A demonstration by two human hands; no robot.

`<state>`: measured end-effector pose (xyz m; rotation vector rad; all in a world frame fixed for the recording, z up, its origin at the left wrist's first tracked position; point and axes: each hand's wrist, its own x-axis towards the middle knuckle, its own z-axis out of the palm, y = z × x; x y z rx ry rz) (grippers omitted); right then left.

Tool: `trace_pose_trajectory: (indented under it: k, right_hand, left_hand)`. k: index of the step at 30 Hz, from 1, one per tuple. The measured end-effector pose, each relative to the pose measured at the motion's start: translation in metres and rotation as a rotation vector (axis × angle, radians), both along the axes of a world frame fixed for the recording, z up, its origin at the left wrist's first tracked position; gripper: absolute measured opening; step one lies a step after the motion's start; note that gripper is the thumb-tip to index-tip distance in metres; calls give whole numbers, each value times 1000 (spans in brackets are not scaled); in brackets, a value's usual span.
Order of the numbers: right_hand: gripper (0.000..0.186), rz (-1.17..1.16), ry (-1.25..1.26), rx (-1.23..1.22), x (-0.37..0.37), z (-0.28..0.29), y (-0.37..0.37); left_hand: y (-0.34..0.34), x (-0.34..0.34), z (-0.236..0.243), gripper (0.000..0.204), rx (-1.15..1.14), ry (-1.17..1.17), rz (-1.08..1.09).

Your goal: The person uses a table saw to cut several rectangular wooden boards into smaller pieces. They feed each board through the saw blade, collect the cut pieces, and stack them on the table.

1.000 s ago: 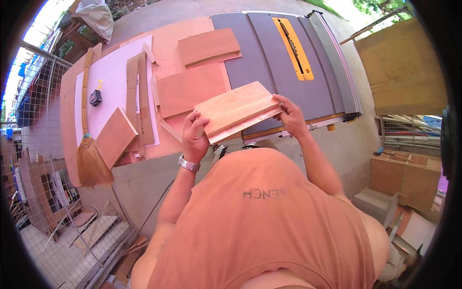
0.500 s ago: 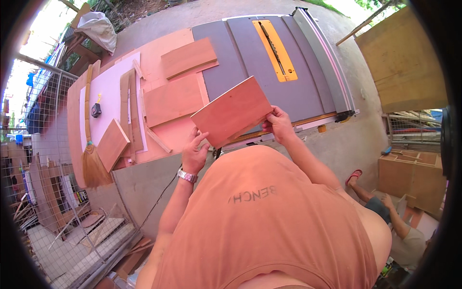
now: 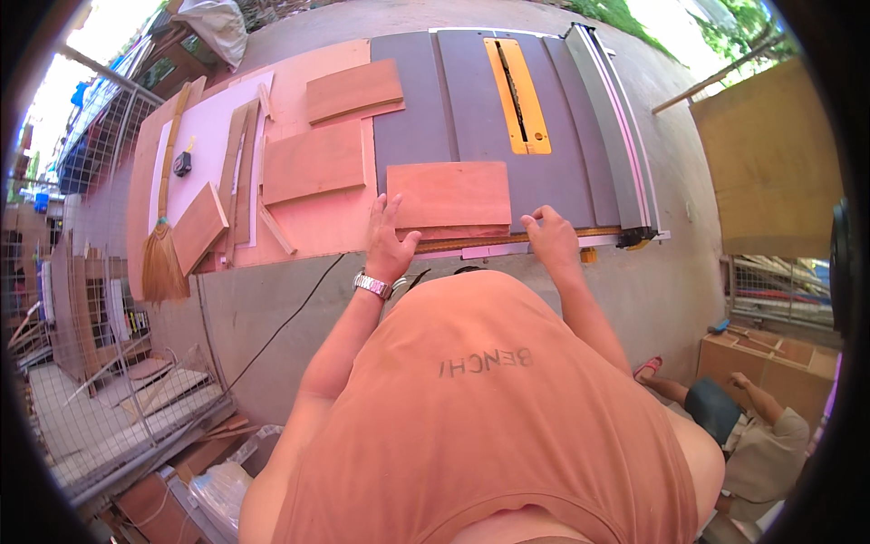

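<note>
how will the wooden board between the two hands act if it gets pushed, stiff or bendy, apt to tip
Probably stiff: the wooden board looks flat and its edges look straight. It seems more apt to slide than tip, lying broad side down over the grey saw table. What looks like a second piece shows under its near edge, so they might shift apart.

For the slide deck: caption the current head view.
Left hand and right hand flank wooden boards on a gray table saw with yellow throat plate.

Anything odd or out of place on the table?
Broom lying at the left end of the table, odd for a floor tool. Small panel beside it sits askew to the other panels. No spill visible.
</note>
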<state>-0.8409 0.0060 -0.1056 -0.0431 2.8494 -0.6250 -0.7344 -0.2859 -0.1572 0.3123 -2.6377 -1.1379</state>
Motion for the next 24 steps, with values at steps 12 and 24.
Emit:
trace_pose_trajectory:
  k: [12, 24]
  right_hand:
    - [68, 710, 311, -145, -28, -18, -110]
    - [82, 807, 251, 170, -30, -30, -123]
  left_hand:
    - [1, 31, -15, 92, -176, -105, 32]
    - [43, 143, -78, 39, 524, -384, 493]
